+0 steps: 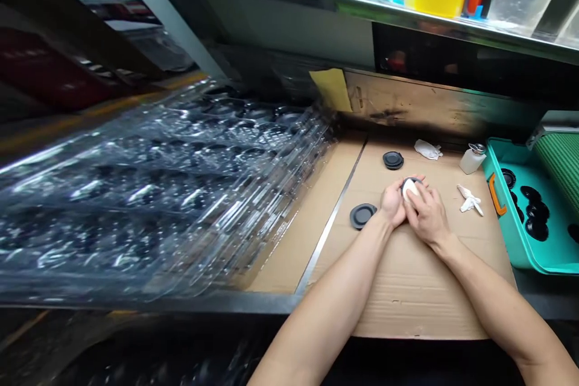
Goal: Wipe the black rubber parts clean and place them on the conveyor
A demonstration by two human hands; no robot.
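A: Where's the part?
B: Black round disc (409,181), over the middle of the cardboard sheet (407,289), between both hands. Left hand (391,204) grasps its left edge. Right hand (426,214) is clenched on a white cloth (411,191) pressed against the disc's face.
A: Orientation?
B: Round, so no long axis. Face tilted up toward the camera, mostly covered by the cloth.
A: Nearby?
B: Second black disc (363,216) just left of the left hand; black disc stack (393,160) beyond the hands. Teal tray (520,256) holding more discs off to the right.
A: Writing?
B: Nothing readable.
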